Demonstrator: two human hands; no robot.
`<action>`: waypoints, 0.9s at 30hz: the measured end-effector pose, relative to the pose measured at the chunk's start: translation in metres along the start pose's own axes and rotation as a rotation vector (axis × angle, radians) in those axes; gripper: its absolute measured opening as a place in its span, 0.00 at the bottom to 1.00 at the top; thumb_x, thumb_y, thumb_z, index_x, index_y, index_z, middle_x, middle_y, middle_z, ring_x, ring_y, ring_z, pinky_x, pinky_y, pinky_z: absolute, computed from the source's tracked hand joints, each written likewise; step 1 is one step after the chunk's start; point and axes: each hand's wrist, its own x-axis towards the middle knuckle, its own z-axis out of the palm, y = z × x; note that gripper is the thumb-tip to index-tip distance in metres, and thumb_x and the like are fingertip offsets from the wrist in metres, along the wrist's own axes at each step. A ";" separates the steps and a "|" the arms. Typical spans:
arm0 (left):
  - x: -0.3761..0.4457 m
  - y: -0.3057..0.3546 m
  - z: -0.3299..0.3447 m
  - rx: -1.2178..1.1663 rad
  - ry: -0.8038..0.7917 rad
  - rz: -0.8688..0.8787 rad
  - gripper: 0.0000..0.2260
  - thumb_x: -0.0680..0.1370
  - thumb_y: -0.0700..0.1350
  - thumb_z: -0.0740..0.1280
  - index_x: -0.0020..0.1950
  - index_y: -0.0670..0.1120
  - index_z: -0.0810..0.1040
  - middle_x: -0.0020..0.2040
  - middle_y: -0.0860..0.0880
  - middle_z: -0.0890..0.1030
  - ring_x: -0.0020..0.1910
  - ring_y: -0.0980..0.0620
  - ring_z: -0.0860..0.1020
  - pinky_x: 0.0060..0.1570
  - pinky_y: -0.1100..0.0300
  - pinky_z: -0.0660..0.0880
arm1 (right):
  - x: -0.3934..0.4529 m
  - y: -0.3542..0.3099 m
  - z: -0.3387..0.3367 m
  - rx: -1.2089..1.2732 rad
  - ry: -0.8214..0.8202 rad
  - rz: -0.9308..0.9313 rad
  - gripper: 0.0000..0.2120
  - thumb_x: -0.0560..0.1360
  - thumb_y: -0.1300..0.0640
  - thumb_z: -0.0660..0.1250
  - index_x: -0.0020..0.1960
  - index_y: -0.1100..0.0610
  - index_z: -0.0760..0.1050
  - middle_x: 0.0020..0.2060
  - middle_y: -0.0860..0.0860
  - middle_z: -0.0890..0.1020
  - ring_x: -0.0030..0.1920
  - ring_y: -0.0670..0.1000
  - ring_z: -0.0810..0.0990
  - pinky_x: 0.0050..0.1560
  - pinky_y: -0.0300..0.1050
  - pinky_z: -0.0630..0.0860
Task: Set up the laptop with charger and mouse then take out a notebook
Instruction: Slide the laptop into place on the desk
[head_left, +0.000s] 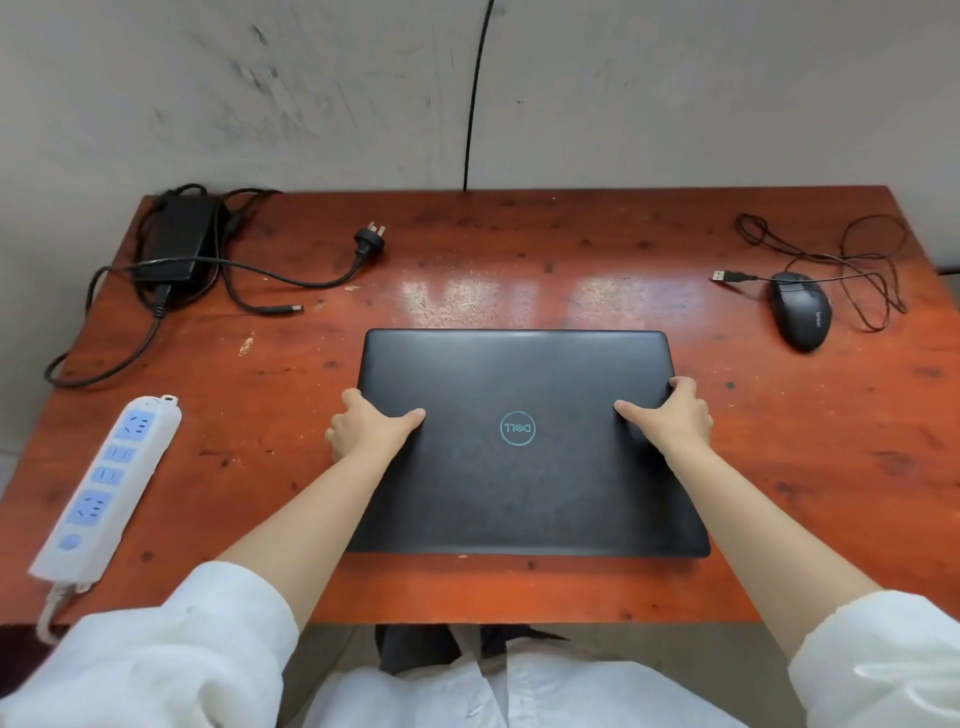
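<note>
Both hands are gripping the closed laptop (524, 441) by its side edges. Left hand (371, 428) is clamping the left edge, thumb lying flat on the lid and pointing at the logo, fingers wrapping down the side. Right hand (670, 415) is doing the same on the right edge, thumb on the lid, fingertips curling over the far right corner area. White sleeves (171, 654) are sitting pushed up on both forearms.

Laptop is lying flat, lid shut, in the middle of the red wooden table (519, 260), near the front edge, logo reading upside down to the camera.

Charger (176, 239) is sitting at the far left corner, cables looping loosely around it; its wall plug (370, 239) and barrel plug (283, 309) are both lying loose on the table. White power strip (106, 488) is lying along the left edge, nothing plugged into it. Black mouse (800, 312) is resting far right, cord tangling behind it, USB plug (727, 276) lying loose beside it. Black cable (475, 93) is running up the wall behind the table.
</note>
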 end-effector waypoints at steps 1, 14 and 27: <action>-0.001 -0.001 0.000 0.000 0.000 0.011 0.36 0.67 0.55 0.74 0.67 0.42 0.62 0.65 0.37 0.72 0.66 0.37 0.66 0.61 0.48 0.69 | 0.001 0.001 0.000 -0.008 -0.007 -0.003 0.36 0.67 0.49 0.74 0.68 0.60 0.61 0.64 0.63 0.71 0.66 0.63 0.66 0.65 0.54 0.66; 0.001 -0.003 -0.001 -0.064 -0.022 0.044 0.38 0.67 0.52 0.74 0.70 0.45 0.60 0.66 0.40 0.71 0.68 0.39 0.64 0.65 0.46 0.66 | 0.003 0.006 -0.002 0.032 0.002 0.062 0.34 0.67 0.51 0.74 0.67 0.59 0.62 0.64 0.62 0.71 0.65 0.63 0.67 0.63 0.54 0.68; 0.016 -0.022 -0.036 0.194 -0.033 0.213 0.23 0.76 0.51 0.63 0.66 0.40 0.65 0.64 0.38 0.72 0.65 0.38 0.67 0.63 0.48 0.68 | -0.053 -0.071 0.072 -0.402 -0.030 -0.527 0.25 0.75 0.56 0.62 0.70 0.60 0.60 0.73 0.61 0.57 0.74 0.59 0.51 0.72 0.59 0.50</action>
